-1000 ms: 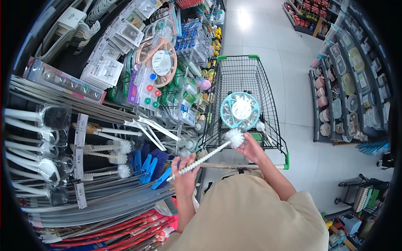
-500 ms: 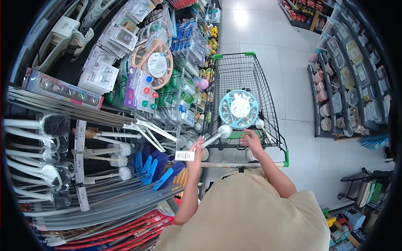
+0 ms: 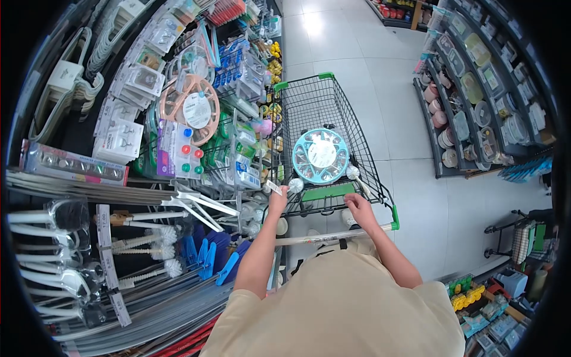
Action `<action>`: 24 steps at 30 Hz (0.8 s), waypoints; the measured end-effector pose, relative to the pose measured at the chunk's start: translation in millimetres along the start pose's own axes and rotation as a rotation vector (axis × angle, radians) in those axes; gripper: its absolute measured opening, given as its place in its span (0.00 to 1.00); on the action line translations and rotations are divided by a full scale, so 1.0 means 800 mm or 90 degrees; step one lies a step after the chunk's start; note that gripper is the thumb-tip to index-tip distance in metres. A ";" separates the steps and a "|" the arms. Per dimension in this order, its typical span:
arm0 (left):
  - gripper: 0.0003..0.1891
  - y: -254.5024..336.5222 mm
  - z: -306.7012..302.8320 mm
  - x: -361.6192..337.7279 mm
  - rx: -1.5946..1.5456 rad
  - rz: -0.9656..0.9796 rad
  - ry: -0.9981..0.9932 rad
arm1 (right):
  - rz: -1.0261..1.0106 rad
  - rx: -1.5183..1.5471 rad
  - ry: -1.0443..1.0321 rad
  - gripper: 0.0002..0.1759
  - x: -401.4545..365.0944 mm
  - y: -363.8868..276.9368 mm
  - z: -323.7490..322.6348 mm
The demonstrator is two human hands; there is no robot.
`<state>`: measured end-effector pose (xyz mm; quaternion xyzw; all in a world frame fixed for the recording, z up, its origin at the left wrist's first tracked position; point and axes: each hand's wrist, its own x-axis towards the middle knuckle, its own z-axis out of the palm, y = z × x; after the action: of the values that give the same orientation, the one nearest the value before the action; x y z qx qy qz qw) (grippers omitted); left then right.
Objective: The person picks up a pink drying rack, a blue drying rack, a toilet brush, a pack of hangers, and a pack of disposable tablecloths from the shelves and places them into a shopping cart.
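Note:
My left hand (image 3: 278, 201) is closed around the handle of a white toilet brush (image 3: 295, 185). Its round bristle head points toward the cart, and a white label (image 3: 273, 188) hangs by my fingers. My right hand (image 3: 360, 210) hovers over the near end of the shopping cart (image 3: 367, 143), holding nothing, with its fingers loosely bent and apart. Inside the cart lies a round light-blue clip hanger (image 3: 302, 160) with a white paper disc. Another white brush (image 3: 353, 172) rests to its right.
Shelves on the left hold hanging brushes (image 3: 172, 268), blue brooms (image 3: 208, 259), white hangers (image 3: 65, 77) and a pink round hanger (image 3: 172, 101). The cart's push bar (image 3: 333, 237) crosses before my body. Across the tiled aisle stand container shelves (image 3: 470, 119); another cart (image 3: 517, 238) is at right.
My left hand has turned the brush, so its handle now points more toward me and its head sits by the cart's near left corner. My right hand's fingers have curled in. The view has shifted.

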<state>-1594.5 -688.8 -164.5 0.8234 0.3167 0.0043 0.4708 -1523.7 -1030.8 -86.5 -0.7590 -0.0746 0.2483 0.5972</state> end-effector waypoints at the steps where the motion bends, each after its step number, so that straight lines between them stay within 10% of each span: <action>1: 0.17 -0.006 0.003 0.002 0.053 -0.020 -0.030 | -0.006 0.011 0.008 0.14 -0.003 0.001 -0.003; 20: 0.13 -0.029 0.020 0.010 0.307 -0.120 -0.250 | 0.003 -0.085 0.116 0.12 -0.050 -0.006 -0.055; 24: 0.14 -0.022 -0.006 0.016 0.292 0.038 -0.339 | -0.012 -0.095 0.130 0.12 -0.050 -0.001 -0.060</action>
<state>-1594.9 -672.7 -179.1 0.8888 0.1517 -0.2677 0.3396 -1535.6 -1088.2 -66.4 -0.8220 -0.0387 0.1578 0.5458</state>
